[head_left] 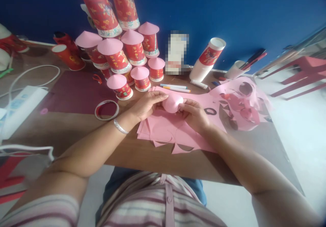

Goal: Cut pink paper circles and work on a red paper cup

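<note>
A small pink paper piece, rounded and curved, is held up between both hands. My left hand pinches its left edge, thumb on top. On the opposite edge, my right hand grips it with thumb and fingers. Beneath them lie stacked pink paper sheets with curved cuts along the near side. Just beyond, two markers rest on the paper's far edge. Left of the hands stand several red paper cups with pink cone tops, some stacked on others.
A tape ring lies left of my left hand. Pink paper scraps cover the right side. Behind are a stack of cups and a pen holder. A power strip with white cables sits far left; a blue wall bounds the back.
</note>
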Action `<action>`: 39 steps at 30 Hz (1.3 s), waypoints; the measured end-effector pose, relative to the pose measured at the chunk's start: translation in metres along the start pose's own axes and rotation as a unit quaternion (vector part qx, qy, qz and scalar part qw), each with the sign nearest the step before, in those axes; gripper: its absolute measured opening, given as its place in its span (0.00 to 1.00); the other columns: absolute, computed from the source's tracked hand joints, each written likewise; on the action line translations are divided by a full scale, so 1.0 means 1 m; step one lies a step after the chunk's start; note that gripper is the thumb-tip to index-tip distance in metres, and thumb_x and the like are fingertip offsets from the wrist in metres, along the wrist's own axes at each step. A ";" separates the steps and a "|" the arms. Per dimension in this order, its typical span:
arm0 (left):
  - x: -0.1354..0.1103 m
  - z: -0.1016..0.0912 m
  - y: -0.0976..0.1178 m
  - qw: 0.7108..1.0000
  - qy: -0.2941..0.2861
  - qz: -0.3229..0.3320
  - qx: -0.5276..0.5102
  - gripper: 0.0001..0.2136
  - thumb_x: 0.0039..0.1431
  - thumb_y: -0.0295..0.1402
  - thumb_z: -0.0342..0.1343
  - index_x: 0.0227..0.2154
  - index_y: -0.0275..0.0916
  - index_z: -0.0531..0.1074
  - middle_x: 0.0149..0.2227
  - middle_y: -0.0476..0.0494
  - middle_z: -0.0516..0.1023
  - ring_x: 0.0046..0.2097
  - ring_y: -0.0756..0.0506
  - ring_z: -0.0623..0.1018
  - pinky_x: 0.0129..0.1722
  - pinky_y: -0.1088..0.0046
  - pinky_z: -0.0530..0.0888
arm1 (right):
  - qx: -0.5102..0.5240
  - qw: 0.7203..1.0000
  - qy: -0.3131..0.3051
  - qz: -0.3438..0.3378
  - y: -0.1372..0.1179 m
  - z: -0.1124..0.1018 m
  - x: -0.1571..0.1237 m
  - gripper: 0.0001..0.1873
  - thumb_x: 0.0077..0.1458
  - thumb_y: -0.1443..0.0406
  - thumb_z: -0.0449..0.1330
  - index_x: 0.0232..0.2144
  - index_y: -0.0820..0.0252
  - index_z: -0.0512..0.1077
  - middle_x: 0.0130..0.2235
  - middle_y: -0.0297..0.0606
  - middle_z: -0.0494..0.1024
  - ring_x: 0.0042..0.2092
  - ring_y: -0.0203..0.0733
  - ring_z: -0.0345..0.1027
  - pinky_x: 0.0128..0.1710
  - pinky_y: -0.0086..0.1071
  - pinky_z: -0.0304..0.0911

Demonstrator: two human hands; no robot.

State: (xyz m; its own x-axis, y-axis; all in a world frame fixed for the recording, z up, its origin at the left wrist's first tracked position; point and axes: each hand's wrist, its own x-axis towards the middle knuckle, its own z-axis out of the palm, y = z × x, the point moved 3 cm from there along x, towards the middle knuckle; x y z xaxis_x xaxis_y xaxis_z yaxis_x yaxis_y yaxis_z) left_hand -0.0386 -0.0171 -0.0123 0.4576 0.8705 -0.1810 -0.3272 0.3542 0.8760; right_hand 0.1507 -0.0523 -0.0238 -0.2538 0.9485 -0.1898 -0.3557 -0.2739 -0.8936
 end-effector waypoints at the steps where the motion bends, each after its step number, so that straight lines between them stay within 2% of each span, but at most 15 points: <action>1: 0.000 0.000 0.000 1.000 0.002 -0.002 0.001 0.17 0.50 0.43 0.75 0.32 0.35 0.81 0.34 0.43 0.83 0.36 0.46 0.80 0.40 0.68 0.76 | 0.002 1.000 0.000 -0.004 0.000 -0.001 0.001 0.12 0.47 0.57 0.76 0.30 0.57 0.80 0.28 0.32 0.78 0.30 0.36 0.68 0.32 0.31 0.64; 5: -0.001 0.001 0.002 1.000 0.016 -0.008 0.008 0.16 0.49 0.38 0.76 0.36 0.36 0.80 0.33 0.46 0.81 0.35 0.47 0.79 0.39 0.69 0.77 | 0.017 1.000 0.009 -0.020 -0.003 -0.001 0.001 0.15 0.47 0.60 0.75 0.37 0.57 0.80 0.30 0.32 0.78 0.31 0.35 0.68 0.33 0.31 0.66; 9: -0.001 -0.002 0.004 0.999 0.033 0.023 0.019 0.16 0.50 0.37 0.75 0.38 0.36 0.79 0.36 0.46 0.81 0.37 0.48 0.80 0.41 0.70 0.77 | 0.034 0.999 0.032 -0.023 -0.004 -0.003 0.002 0.22 0.45 0.61 0.76 0.44 0.55 0.79 0.33 0.31 0.79 0.32 0.37 0.70 0.34 0.32 0.70; 16: 0.000 -0.006 0.005 0.998 0.049 0.040 0.026 0.18 0.49 0.36 0.75 0.41 0.37 0.78 0.38 0.45 0.83 0.40 0.46 0.81 0.44 0.67 0.77 | -0.019 0.998 0.023 -0.047 0.000 -0.006 0.002 0.28 0.50 0.59 0.75 0.53 0.52 0.74 0.33 0.30 0.79 0.34 0.39 0.74 0.38 0.35 0.71; 23: 0.002 -0.006 0.007 0.998 0.050 0.047 -0.001 0.19 0.46 0.34 0.76 0.41 0.38 0.79 0.37 0.46 0.82 0.39 0.47 0.80 0.41 0.69 0.77 | -0.042 0.996 0.033 -0.074 -0.001 -0.006 0.001 0.26 0.50 0.57 0.76 0.50 0.54 0.76 0.32 0.31 0.80 0.34 0.41 0.75 0.39 0.38 0.70; 29: 0.002 -0.011 0.008 0.997 0.057 0.044 0.010 0.18 0.48 0.34 0.75 0.41 0.37 0.78 0.39 0.45 0.83 0.40 0.47 0.80 0.41 0.69 0.76 | -0.081 0.990 0.028 -0.115 -0.002 -0.005 0.001 0.24 0.53 0.55 0.75 0.49 0.53 0.76 0.29 0.31 0.79 0.33 0.43 0.74 0.38 0.40 0.69; 36: 0.001 -0.015 0.012 0.995 0.061 0.039 0.068 0.19 0.46 0.36 0.77 0.40 0.36 0.79 0.38 0.46 0.82 0.37 0.50 0.79 0.38 0.73 0.76 | -0.119 0.987 0.013 -0.103 0.003 -0.008 0.002 0.25 0.57 0.54 0.72 0.53 0.54 0.72 0.30 0.32 0.81 0.32 0.43 0.75 0.32 0.36 0.66; 39: -0.002 -0.015 0.018 0.994 0.072 0.035 0.078 0.21 0.45 0.37 0.77 0.40 0.35 0.79 0.36 0.47 0.82 0.36 0.50 0.79 0.37 0.74 0.77 | -0.133 0.985 0.008 -0.106 0.004 -0.009 0.003 0.25 0.58 0.54 0.71 0.53 0.55 0.71 0.30 0.32 0.81 0.33 0.43 0.77 0.36 0.38 0.70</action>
State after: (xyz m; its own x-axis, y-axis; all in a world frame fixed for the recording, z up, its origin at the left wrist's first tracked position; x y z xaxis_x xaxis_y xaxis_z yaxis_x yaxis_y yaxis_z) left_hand -0.0575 -0.0071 -0.0034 0.3114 0.9349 -0.1703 -0.2161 0.2442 0.9453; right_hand 0.1564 -0.0493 -0.0316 -0.1845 0.9828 0.0073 -0.1507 -0.0209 -0.9884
